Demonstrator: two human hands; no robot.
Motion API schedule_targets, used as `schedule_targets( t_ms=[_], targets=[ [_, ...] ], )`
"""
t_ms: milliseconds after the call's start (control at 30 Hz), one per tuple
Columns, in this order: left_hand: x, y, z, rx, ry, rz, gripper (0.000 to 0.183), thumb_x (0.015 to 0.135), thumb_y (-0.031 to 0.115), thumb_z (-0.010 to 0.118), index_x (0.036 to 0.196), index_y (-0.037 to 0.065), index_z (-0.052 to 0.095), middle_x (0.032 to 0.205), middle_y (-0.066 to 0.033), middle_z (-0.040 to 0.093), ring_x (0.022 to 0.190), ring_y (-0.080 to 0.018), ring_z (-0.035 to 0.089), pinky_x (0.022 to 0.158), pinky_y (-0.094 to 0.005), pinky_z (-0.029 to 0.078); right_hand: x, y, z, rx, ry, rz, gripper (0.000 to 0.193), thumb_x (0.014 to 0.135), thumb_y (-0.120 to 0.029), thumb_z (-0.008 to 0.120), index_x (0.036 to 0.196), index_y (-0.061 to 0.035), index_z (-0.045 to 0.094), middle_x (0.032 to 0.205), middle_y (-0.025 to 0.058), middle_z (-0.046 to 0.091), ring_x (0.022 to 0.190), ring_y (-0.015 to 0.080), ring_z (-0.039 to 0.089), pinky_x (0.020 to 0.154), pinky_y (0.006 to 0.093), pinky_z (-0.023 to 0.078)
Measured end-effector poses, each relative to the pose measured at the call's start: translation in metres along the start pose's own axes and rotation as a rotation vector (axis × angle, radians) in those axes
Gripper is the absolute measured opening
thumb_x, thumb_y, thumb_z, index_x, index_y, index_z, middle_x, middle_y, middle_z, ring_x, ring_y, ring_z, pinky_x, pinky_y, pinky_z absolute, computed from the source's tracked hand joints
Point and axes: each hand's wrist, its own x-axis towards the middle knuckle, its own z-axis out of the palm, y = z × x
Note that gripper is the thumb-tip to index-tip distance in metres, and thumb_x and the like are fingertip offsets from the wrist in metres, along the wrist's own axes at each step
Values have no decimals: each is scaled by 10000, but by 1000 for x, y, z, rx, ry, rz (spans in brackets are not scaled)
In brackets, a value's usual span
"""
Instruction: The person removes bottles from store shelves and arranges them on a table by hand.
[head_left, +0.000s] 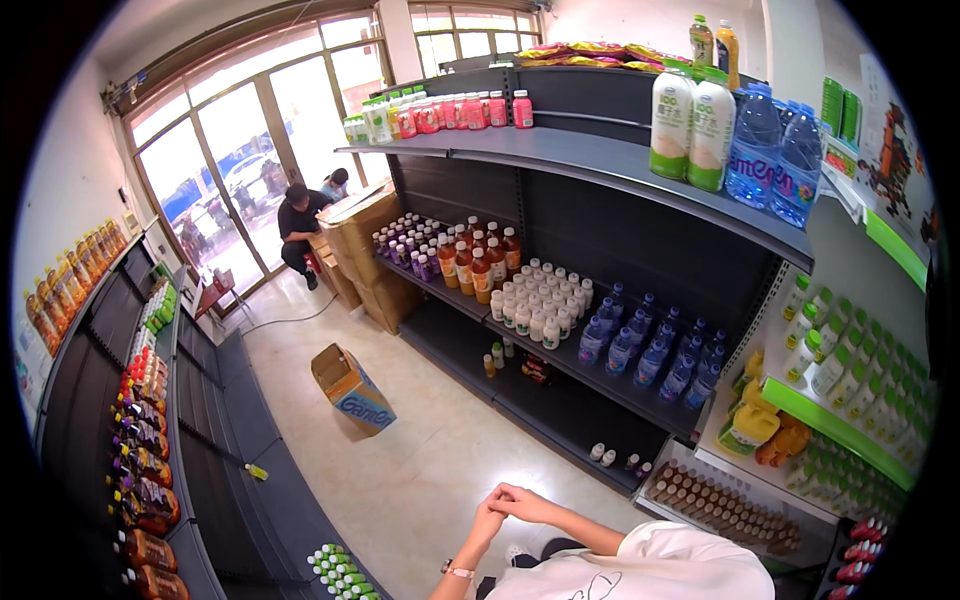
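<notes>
In front of my body, at the lower middle, my left hand [489, 512] and my right hand [522, 502] are clasped together. Their fingers are closed against each other, and no object shows in them. A watch [458, 571] with a pinkish band is on my left wrist. My right arm comes out of a white short sleeve [660, 545]. Both hands are apart from the shelves. Ahead lies the bottom ledge of the dark shelf unit [560, 425], with a few small white-capped bottles [602, 455] near its right end.
An open cardboard box [352, 390] stands on the pale floor [440, 430]. Blue-capped water bottles [655, 350], white bottles [540, 305] and orange drinks [470, 265] fill the middle shelf. Left shelving [215, 440] holds more drinks. Near the glass doors, two people sit by stacked cartons [365, 255].
</notes>
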Motion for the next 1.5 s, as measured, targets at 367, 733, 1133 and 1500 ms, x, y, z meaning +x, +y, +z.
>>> schedule_targets(
  t_ms=[367, 733, 1133, 1500],
  targets=[
    [91, -19, -61, -45, -97, -416, 225, 930, 253, 523, 1056, 81, 596, 896, 4, 640, 806, -65, 588, 701, -198, 450, 99, 46, -38, 204, 49, 325, 251, 905, -262, 579, 1026, -43, 559, 919, 53, 610, 795, 101, 578, 705, 217, 471],
    [323, 126, -147, 79, -42, -172, 331, 960, 283, 423, 1145, 48, 565, 1042, -53, 640, 902, -132, 601, 793, -265, 446, 359, -43, -118, 227, 62, 103, 238, 917, -230, 563, 1060, -41, 548, 930, 56, 638, 869, 115, 594, 771, 248, 472],
    [534, 260, -191, 322, -226, 336, 372, 809, -42, 507, 1176, 17, 518, 1047, -54, 588, 954, -137, 563, 860, -259, 444, 512, -150, -202, 271, 201, -272, 132, 912, -116, 566, 1017, -41, 537, 975, 37, 599, 943, 97, 564, 857, 242, 437],
    [678, 598, -171, 718, -208, 1313, 375, 735, 41, 544, 1110, 26, 535, 1165, -167, 498, 972, -286, 554, 813, -379, 470, 655, -386, -268, -82, 508, -819, 301, 904, -118, 552, 1175, -36, 451, 1185, 78, 498, 1005, 135, 529, 850, 290, 449]
  ],
)
